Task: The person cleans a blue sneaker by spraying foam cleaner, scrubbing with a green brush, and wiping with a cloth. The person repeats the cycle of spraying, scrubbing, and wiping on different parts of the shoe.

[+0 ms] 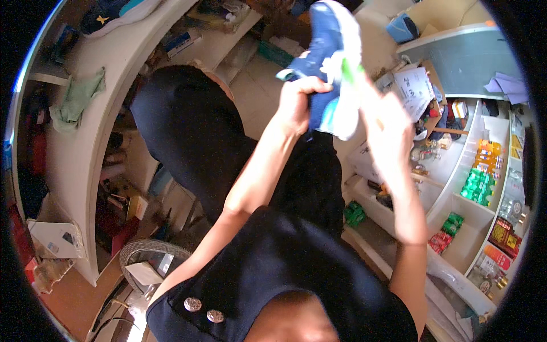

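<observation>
A dark blue sneaker (pixel 326 43) with a thick white sole is held up at the top middle, its sole side turned to the right. My left hand (pixel 297 102) grips it from the left, thumb laid over the upper. Against the sole side is my right hand (pixel 387 122), smeared by motion. At its fingertips shows a small bright green thing (pixel 351 71), touching the shoe; its kind is too blurred to make out. Another dark blue shoe (pixel 111 20) with a white sole lies on the counter at the upper left.
A curved white counter (pixel 122 85) runs along the left, with a green cloth (pixel 80 100) on it. White shelves (pixel 447 219) at the right hold several green, orange and red packs of bottles. A bicycle wheel (pixel 134 251) stands at the lower left, and a blue container (pixel 402 27) sits at the upper right.
</observation>
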{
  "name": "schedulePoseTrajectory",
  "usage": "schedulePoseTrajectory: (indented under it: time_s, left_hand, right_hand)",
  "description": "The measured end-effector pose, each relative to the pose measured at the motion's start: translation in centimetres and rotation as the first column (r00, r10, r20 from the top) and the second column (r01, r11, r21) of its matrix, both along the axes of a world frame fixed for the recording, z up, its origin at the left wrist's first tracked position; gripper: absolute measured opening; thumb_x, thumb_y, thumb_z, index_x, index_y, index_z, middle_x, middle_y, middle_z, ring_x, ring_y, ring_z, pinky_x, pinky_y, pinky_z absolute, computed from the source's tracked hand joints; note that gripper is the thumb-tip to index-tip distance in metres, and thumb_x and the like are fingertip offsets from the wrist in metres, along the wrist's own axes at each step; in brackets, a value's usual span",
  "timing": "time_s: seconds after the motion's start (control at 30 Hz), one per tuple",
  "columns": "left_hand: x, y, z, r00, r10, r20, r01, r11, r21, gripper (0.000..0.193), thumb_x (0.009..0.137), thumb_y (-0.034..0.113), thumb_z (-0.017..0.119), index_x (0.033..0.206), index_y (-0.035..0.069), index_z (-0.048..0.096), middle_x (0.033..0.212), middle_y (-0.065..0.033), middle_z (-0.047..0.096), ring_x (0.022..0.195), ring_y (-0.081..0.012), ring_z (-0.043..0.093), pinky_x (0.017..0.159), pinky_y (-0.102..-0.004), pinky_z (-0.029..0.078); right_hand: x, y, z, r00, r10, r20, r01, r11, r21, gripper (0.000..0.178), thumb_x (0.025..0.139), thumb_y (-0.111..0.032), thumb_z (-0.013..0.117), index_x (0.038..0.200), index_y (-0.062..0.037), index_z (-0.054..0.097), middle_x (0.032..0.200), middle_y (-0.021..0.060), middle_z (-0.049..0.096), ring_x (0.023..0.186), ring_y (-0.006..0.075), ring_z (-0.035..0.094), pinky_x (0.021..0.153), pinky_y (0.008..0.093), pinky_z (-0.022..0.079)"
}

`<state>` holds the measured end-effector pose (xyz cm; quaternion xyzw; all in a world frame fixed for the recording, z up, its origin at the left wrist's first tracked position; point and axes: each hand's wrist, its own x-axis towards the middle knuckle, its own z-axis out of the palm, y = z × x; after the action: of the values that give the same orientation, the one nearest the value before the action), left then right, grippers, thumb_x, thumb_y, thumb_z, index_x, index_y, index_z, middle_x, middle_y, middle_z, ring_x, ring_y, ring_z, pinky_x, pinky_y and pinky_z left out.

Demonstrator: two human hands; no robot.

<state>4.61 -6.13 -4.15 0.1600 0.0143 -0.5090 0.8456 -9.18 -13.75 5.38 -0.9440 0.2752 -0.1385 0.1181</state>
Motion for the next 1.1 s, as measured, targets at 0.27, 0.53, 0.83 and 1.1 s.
schedulePoseTrajectory:
  time_s: [0.27, 0.53, 0.83, 1.1]
  left_hand:
    - [0.3, 0.6, -0.3, 0.99, -0.07, -0.123, 0.067, 0.997, -0.022, 0.045, 0.071, -0.007, 0.059, 0.116, -0.004, 0.055, 0.102, -0.0149, 0.066, 0.093, -0.0282, 0.067, 0.09, -0.0404, 0.054]
    - [0.3, 0.0, -0.9, 0.995, 0.09, -0.041, -0.085, 0.991, 0.107, 0.033, 0.07, -0.005, 0.064, 0.102, -0.006, 0.06, 0.094, -0.0121, 0.066, 0.084, -0.024, 0.066, 0.084, -0.0369, 0.055]
    - [-2.2, -0.3, 0.0, 0.904, 0.263, 0.337, -0.35, 0.909, 0.228, 0.039, 0.066, -0.005, 0.068, 0.105, 0.0, 0.061, 0.095, -0.0072, 0.066, 0.082, -0.0213, 0.064, 0.081, -0.0344, 0.053]
    - [-1.0, -0.5, -0.5, 0.945, 0.264, 0.193, -0.305, 0.926, 0.223, 0.044, 0.064, -0.006, 0.067, 0.106, 0.0, 0.059, 0.096, -0.0097, 0.065, 0.084, -0.0234, 0.063, 0.082, -0.0359, 0.052]
  right_hand:
    - [3.2, -7.5, 1.6, 0.881, -0.228, 0.415, 0.01, 0.886, 0.464, 0.04, 0.097, -0.017, 0.056, 0.137, -0.0131, 0.054, 0.086, 0.0002, 0.059, 0.068, 0.006, 0.047, 0.063, 0.0223, 0.042]
    - [-2.3, 0.7, -0.5, 0.958, -0.064, 0.279, -0.003, 0.972, 0.233, 0.048, 0.09, -0.004, 0.061, 0.137, -0.0105, 0.054, 0.086, 0.0109, 0.057, 0.076, 0.0186, 0.057, 0.069, 0.0332, 0.049]
    - [-0.2, 3.9, -2.8, 0.977, -0.123, 0.172, 0.111, 0.991, 0.081, 0.043, 0.093, -0.014, 0.06, 0.135, -0.0136, 0.053, 0.082, 0.0164, 0.05, 0.065, 0.0311, 0.06, 0.058, 0.0409, 0.05]
    - [0.3, 3.8, -4.2, 0.977, -0.116, 0.179, 0.098, 0.99, 0.105, 0.05, 0.09, -0.01, 0.062, 0.138, -0.0172, 0.051, 0.086, 0.0186, 0.054, 0.064, 0.0336, 0.061, 0.056, 0.0427, 0.052]
